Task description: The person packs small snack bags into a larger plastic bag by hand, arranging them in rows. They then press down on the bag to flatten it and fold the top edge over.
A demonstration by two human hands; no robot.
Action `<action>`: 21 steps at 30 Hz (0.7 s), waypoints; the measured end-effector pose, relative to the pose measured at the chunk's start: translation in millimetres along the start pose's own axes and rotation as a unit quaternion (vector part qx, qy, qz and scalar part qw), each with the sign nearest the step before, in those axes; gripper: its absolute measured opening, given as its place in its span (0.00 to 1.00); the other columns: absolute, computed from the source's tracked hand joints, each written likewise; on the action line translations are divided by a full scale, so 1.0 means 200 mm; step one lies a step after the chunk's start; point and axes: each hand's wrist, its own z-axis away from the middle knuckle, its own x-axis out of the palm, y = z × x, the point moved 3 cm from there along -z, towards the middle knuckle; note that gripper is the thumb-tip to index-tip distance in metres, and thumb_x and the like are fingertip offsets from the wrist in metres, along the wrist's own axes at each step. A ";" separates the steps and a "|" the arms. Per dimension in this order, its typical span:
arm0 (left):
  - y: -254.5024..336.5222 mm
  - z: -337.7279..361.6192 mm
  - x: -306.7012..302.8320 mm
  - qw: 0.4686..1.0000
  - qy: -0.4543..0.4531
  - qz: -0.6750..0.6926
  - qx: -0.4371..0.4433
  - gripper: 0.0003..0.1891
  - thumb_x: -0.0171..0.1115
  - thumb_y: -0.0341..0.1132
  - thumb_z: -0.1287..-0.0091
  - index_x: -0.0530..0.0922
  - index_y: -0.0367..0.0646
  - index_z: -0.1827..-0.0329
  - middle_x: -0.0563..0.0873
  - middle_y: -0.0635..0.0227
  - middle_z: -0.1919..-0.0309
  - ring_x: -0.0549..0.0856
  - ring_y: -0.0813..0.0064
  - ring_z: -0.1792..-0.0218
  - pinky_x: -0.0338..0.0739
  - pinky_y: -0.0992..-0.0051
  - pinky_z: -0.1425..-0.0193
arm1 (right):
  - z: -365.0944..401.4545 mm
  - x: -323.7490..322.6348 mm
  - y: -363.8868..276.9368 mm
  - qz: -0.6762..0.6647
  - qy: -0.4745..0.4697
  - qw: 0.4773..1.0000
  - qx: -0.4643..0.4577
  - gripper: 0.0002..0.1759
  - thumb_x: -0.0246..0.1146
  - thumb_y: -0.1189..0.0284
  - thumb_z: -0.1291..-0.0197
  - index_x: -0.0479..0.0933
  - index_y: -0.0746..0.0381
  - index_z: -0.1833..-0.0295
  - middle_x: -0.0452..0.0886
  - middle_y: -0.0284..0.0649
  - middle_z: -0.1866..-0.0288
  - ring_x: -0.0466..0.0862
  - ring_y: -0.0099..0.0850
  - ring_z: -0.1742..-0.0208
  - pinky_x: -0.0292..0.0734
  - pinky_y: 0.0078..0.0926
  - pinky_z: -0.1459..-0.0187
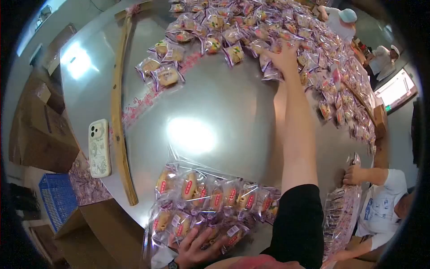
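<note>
My right hand (283, 57) is stretched far forward over a spread pile of wrapped pastries (237, 33). Its thumb and fingers are apart and touch the packets at the pile's near edge. At the bottom of the view, my left hand (197, 247), with a watch at the wrist, lies with fingers spread on a large clear plastic bag (197, 163). Rows of wrapped pastries with red labels (188, 187) fill this bag. A few single wrapped pastries (166, 76) lie apart from the pile, left of its near edge.
The metal table (224, 107) carries a wooden strip (117, 98) and a phone (99, 148) on its left. Cardboard boxes (49, 130) and a blue crate (57, 199) stand beyond that edge. At right, a co-worker (383, 206) handles another filled bag (342, 215); other people stand farther back.
</note>
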 end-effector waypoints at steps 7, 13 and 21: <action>-0.02 -0.02 -0.08 0.998 -0.059 0.000 0.035 0.22 0.71 0.63 0.40 0.86 0.89 0.40 0.80 0.84 0.32 0.68 0.68 0.27 0.38 0.34 0.17 | 0.03 0.06 -0.15 0.130 -0.175 0.974 0.064 0.84 0.77 0.22 0.74 0.47 0.43 0.10 0.32 0.70 0.12 0.53 0.82 0.19 0.63 0.70 0.24; 0.00 -0.07 -0.08 0.998 -0.011 0.048 0.032 0.25 0.76 0.62 0.45 0.87 0.88 0.41 0.79 0.84 0.30 0.68 0.65 0.27 0.39 0.34 0.17 | 0.12 0.04 -0.25 0.082 -0.152 0.976 0.134 0.75 0.84 0.47 0.64 0.49 0.46 0.11 0.37 0.72 0.13 0.51 0.81 0.18 0.65 0.70 0.24; 0.01 -0.09 -0.05 0.995 0.056 0.084 0.015 0.23 0.74 0.58 0.43 0.87 0.86 0.41 0.82 0.87 0.32 0.70 0.72 0.29 0.38 0.42 0.17 | 0.09 0.02 -0.12 0.125 -0.108 0.981 0.099 0.67 0.84 0.47 0.62 0.58 0.50 0.16 0.46 0.64 0.13 0.54 0.72 0.16 0.71 0.65 0.27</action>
